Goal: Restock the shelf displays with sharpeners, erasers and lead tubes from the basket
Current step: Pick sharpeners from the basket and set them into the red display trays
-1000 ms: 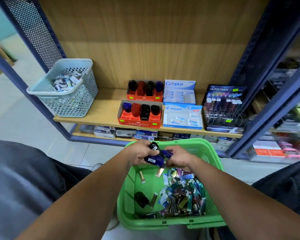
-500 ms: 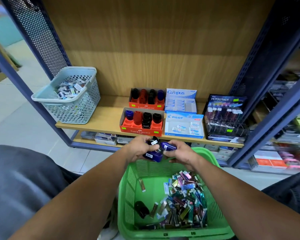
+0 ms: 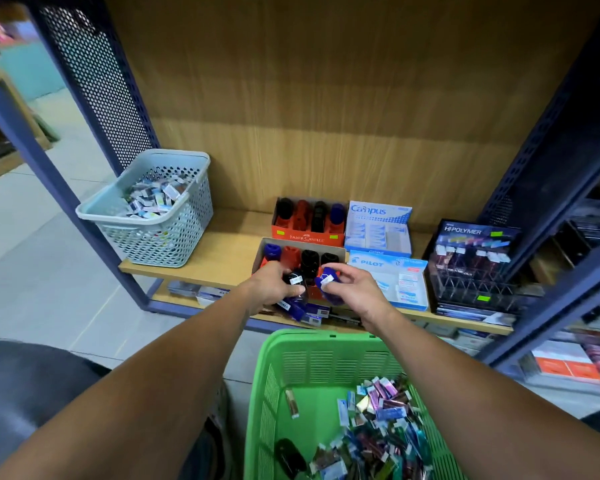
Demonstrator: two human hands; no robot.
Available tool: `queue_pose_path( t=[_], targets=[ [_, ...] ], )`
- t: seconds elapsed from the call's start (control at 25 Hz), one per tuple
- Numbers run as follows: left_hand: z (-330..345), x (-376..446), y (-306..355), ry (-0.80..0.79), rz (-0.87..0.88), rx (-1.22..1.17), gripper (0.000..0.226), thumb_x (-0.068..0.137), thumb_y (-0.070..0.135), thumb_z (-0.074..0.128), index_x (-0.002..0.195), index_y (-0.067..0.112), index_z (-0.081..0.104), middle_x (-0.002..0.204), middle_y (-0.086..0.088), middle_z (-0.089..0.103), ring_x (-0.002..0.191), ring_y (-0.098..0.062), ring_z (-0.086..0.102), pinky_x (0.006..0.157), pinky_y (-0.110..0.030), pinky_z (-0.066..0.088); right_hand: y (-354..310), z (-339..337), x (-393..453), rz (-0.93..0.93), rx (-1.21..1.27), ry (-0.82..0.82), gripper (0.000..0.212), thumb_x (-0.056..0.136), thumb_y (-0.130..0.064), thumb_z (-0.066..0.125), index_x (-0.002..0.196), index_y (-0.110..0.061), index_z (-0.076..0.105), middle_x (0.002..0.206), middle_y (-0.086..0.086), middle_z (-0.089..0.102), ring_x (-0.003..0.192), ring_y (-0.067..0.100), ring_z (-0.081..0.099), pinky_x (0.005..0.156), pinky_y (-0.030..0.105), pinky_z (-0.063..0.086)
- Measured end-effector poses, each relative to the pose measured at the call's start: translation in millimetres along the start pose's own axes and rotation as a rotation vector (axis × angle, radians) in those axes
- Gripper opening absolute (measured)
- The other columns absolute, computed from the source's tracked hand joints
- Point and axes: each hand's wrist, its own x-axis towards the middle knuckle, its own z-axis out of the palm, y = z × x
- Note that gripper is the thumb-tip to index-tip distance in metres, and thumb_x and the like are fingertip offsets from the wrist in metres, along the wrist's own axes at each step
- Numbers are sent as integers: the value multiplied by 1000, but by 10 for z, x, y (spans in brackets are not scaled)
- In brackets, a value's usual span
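Both hands hang in front of the near orange cardboard Faber-Castell display tray (image 3: 293, 252) on the wooden shelf (image 3: 229, 251), above the far rim of the green plastic basket (image 3: 284, 368). The left hand (image 3: 272, 287) has its grip clamped on a cluster of sharpeners: a black plastic sharpener with a white price sticker (image 3: 294, 279) sits at the fingertips, pinned by the thumb, while a dark blue sharpener (image 3: 293, 306) juts from below the palm. The right hand (image 3: 352, 292) pinches another blue plastic sharpener with a white sticker (image 3: 328, 282) between thumb and curled fingers; it lies at the fingertips, just beside the black one, the two hands nearly touching. The tray behind them shows blue, red and black sharpeners standing in a row. To its right lie a pale blue Pilot eraser box (image 3: 388, 282) and a dark Hi-Polymer lead-tube rack (image 3: 471, 265). The green basket's floor carries a heap of small coloured lead tubes and erasers (image 3: 381, 431).
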Motion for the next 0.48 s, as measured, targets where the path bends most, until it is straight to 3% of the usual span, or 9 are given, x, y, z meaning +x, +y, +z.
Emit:
queue_pose_path(
  t=[0.08,0.24,0.36,0.48],
  targets=[
    [-51,68,-4,54,15,43,27,88,14,74,111,7,63,103,-4,69,98,-21,65,88,-33,51,-25,42,114,-50,-118,52,32,82,-2,74,110,-13,63,98,9,72,80,17,67,61,19,54],
    [-187,275,-37,96,20,39,28,87,14,74,113,9,65,106,-7,71,98,-23,68,93,-40,54,-62,119,361,-129,-188,150,26,78,-4,81,92,-13,61,86,7,68,71,14,62,55,14,49],
    [-411,405,-62,162,15,1,27,86,13,76,110,13,64,103,-8,72,97,-25,69,93,-44,55,-147,260,557,-159,-183,188,27,75,-8,85,86,-15,61,80,3,65,68,13,61,65,23,53],
    [-692,487,-107,278,-16,-26,34,86,14,76,117,13,61,107,-8,70,97,-25,68,89,-45,57,-246,504,765,-254,-230,169,25,78,-9,81,92,-15,60,86,5,68,80,20,68,75,28,57]
  ],
)
